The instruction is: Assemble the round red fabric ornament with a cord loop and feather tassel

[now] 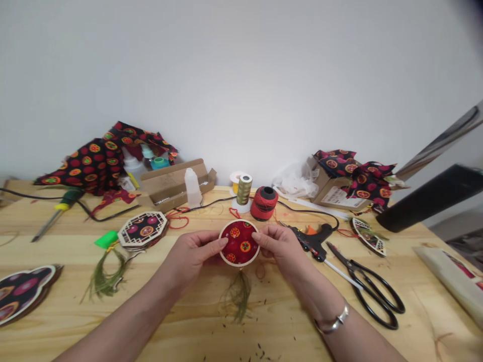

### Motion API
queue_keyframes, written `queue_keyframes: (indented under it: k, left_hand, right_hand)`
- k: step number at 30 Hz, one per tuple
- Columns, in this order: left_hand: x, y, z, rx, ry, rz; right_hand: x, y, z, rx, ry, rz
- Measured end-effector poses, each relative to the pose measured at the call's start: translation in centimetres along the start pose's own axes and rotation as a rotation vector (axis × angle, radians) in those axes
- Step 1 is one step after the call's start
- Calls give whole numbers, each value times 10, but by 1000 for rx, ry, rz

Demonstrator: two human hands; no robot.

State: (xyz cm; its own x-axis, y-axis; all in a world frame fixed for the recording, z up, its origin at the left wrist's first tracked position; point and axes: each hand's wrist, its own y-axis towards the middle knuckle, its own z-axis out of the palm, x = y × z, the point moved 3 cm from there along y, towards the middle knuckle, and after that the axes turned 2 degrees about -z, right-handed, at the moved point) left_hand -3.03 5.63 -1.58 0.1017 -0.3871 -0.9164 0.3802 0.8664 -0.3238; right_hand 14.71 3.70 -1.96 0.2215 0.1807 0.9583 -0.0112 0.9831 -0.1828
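Wooden tabletop (211, 322) under a white wall (241, 85); left hand (192, 256) and right hand (281, 249) grip a round fabric ornament (239, 242).

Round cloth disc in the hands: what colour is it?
The cloth disc is red with orange circles; the head view shows it best.

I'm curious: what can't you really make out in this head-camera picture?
In the head view:
- Back of the round red fabric ornament: hidden by its front; the left hand and right hand also cover its edges.
- Label on the cardboard box: too small to read.
- Plastic bottle: lower part hidden by the cardboard tray.
- Ornament at far left: cut off by the picture's edge.
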Motion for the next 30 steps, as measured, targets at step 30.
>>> queue_keyframes:
  k: [30]
  left_hand:
    - [-6, -38, 4, -90, 20, -69]
  right_hand:
    - [-16, -56, 34, 249, 313, 97]
